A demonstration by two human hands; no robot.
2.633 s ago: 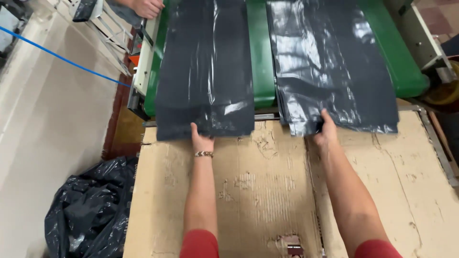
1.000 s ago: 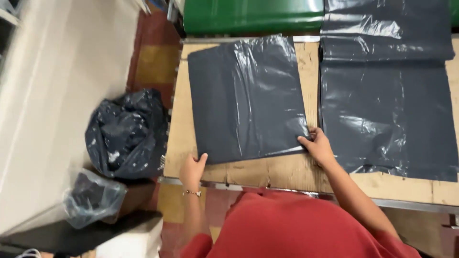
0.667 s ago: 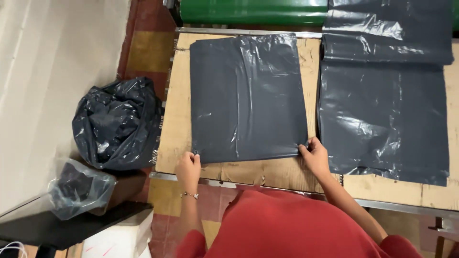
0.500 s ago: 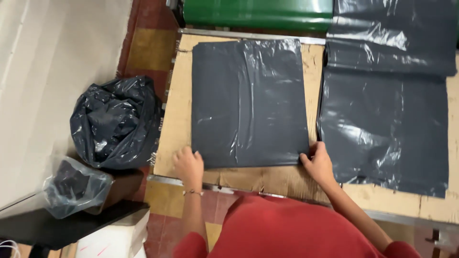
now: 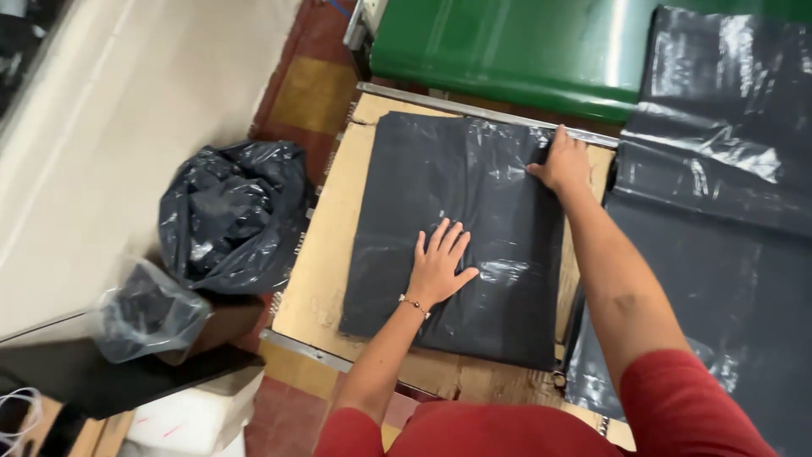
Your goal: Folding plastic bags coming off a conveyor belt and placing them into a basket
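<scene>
- Cardboard-covered worktable (image 5: 326,262) fills the middle of the view, with a metal strip along its near and far edges and a reddish tiled floor (image 5: 300,93) beyond it on the left.
- Flat dark grey plastic bag sheet (image 5: 499,313) lies spread on that cardboard, pretty much square to the table, its far edge close to the metal strip.
- Left hand (image 5: 440,267) is pressed flat on the middle of the sheet, palm down, fingers spread apart, so it's not gripping anything, just resting on the plastic. Thin bracelet (image 5: 413,305) on that wrist.
- Right hand (image 5: 562,165) is at the far right corner of the sheet, fingers curled down onto its edge; can't really tell whether it's pinching the plastic or only pushing on it.
- Right of the sheet there's a second, longer run of shiny dark plastic (image 5: 719,228) draping from the green conveyor surface (image 5: 507,51) at the far side down onto the table.
- Left of the table, on the floor: a stuffed black rubbish bag (image 5: 233,216), and nearer, a smaller clear plastic bag with dark stuff inside (image 5: 148,313).
- Person's red sleeves (image 5: 694,406) show at the near edge.
</scene>
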